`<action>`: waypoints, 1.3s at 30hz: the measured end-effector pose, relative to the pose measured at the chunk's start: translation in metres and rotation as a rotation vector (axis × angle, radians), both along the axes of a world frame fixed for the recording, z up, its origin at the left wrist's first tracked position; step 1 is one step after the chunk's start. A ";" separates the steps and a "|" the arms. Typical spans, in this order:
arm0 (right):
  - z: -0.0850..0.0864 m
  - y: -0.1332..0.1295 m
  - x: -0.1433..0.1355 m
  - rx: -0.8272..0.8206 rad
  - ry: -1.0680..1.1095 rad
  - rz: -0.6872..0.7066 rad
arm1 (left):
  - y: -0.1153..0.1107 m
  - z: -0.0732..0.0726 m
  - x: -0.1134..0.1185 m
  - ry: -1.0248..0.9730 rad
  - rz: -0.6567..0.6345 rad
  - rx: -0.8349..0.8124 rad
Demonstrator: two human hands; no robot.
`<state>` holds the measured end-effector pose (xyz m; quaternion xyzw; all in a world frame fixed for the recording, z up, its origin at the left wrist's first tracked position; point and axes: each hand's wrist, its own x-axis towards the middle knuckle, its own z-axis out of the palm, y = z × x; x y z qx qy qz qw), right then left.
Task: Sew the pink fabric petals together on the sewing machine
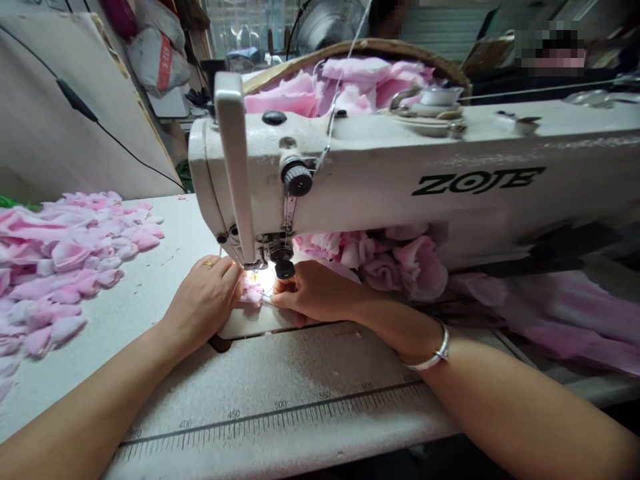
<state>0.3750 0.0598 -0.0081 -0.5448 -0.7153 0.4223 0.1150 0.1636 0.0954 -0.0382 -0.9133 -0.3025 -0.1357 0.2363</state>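
Observation:
A small piece of pink fabric (251,292) lies under the lit needle area of a white sewing machine (360,167). My left hand (207,297), with a ring on one finger, is closed at the fabric's left edge, its fingertips partly hidden. From the right, my right hand (320,290) pinches thumb and fingers together beside the fabric. Something thin and pale shows at those fingertips, too small to name. Behind my right hand, ruffled pink fabric flowers (395,263) sit under the machine arm.
Many pink fabric pieces (65,260) spread over the table's left side. A ruler scale (280,413) runs along the front edge. Behind the machine stand a basket of pink fabric (355,80) and a fan (327,27). More pink fabric (560,317) lies at right. A person (555,60) is at the back.

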 end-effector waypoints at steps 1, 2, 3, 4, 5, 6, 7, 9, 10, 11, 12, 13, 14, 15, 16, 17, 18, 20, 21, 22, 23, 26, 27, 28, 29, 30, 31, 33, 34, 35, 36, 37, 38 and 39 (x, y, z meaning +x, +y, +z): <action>0.001 0.000 0.000 -0.020 0.007 -0.008 | -0.001 0.000 0.000 -0.025 -0.007 -0.049; 0.001 0.000 0.000 -0.036 0.010 -0.014 | -0.001 0.001 -0.001 -0.041 -0.015 -0.100; 0.002 0.000 0.000 -0.041 0.009 -0.017 | -0.002 0.002 -0.002 -0.046 -0.021 -0.148; 0.002 0.000 0.000 -0.038 0.004 -0.017 | -0.003 0.004 -0.002 -0.043 -0.022 -0.185; 0.002 0.000 0.000 -0.028 -0.001 -0.016 | -0.004 0.005 -0.003 -0.032 -0.016 -0.207; 0.001 0.000 -0.001 -0.014 -0.003 -0.013 | -0.004 0.007 -0.003 -0.014 -0.010 -0.214; 0.000 -0.001 -0.001 0.003 -0.001 -0.010 | -0.004 0.008 -0.003 0.010 -0.008 -0.208; -0.001 -0.001 -0.003 0.041 0.002 -0.004 | -0.003 0.010 -0.004 0.061 -0.027 -0.162; -0.002 -0.001 -0.004 0.059 0.001 -0.002 | -0.003 0.010 -0.004 0.088 -0.046 -0.129; -0.003 -0.002 -0.004 0.079 -0.005 -0.003 | -0.002 0.010 -0.004 0.114 -0.065 -0.095; -0.003 -0.002 -0.005 0.098 -0.014 -0.008 | -0.002 0.010 -0.005 0.135 -0.081 -0.063; -0.003 -0.003 -0.006 0.115 -0.024 -0.016 | -0.003 0.010 -0.005 0.148 -0.092 -0.032; -0.003 -0.004 -0.006 0.130 -0.031 -0.025 | -0.003 0.010 -0.006 0.154 -0.101 -0.009; -0.003 -0.005 -0.006 0.139 -0.034 -0.035 | -0.003 0.010 -0.006 0.148 -0.105 0.001; -0.003 -0.006 -0.006 0.144 -0.034 -0.044 | -0.004 0.010 -0.007 0.126 -0.106 0.001; -0.003 -0.007 -0.006 0.147 -0.032 -0.050 | -0.004 0.009 -0.008 0.092 -0.109 -0.011; -0.004 -0.007 -0.005 0.151 -0.029 -0.054 | -0.004 0.008 -0.009 0.052 -0.114 -0.033; -0.005 -0.008 -0.006 0.171 -0.028 -0.066 | -0.004 0.007 -0.011 -0.028 -0.137 -0.096; -0.006 -0.008 -0.007 0.190 -0.036 -0.075 | -0.004 0.006 -0.011 -0.059 -0.152 -0.122; -0.008 -0.008 -0.008 0.217 -0.048 -0.087 | -0.004 0.005 -0.011 -0.079 -0.164 -0.140; -0.009 -0.006 -0.010 0.250 -0.061 -0.101 | -0.005 0.005 -0.011 -0.088 -0.174 -0.147; -0.013 -0.002 -0.017 0.345 -0.088 -0.133 | -0.005 0.004 -0.010 -0.092 -0.180 -0.121; -0.014 0.000 -0.018 0.363 -0.088 -0.132 | -0.006 0.005 -0.010 -0.090 -0.181 -0.111; -0.015 0.001 -0.019 0.371 -0.086 -0.128 | -0.006 0.005 -0.010 -0.087 -0.180 -0.104; -0.015 0.001 -0.020 0.369 -0.086 -0.121 | -0.006 0.005 -0.010 -0.084 -0.176 -0.100; -0.015 0.002 -0.019 0.363 -0.090 -0.115 | -0.006 0.005 -0.010 -0.080 -0.170 -0.099; -0.015 0.001 -0.019 0.353 -0.100 -0.115 | -0.007 0.004 -0.010 -0.073 -0.163 -0.105; -0.014 0.000 -0.017 0.332 -0.133 -0.132 | -0.007 0.004 -0.010 -0.061 -0.145 -0.126; -0.013 0.000 -0.016 0.326 -0.151 -0.142 | -0.008 0.004 -0.010 -0.055 -0.139 -0.138; -0.013 0.000 -0.015 0.326 -0.162 -0.148 | -0.008 0.003 -0.009 -0.049 -0.133 -0.149; -0.014 0.000 -0.015 0.330 -0.164 -0.148 | -0.009 0.003 -0.009 -0.043 -0.128 -0.157; -0.014 0.000 -0.015 0.336 -0.159 -0.142 | -0.009 0.003 -0.009 -0.041 -0.123 -0.163; -0.015 0.001 -0.015 0.342 -0.151 -0.135 | -0.010 0.003 -0.008 -0.040 -0.119 -0.166; -0.016 0.001 -0.016 0.345 -0.144 -0.129 | -0.010 0.004 -0.008 -0.039 -0.119 -0.169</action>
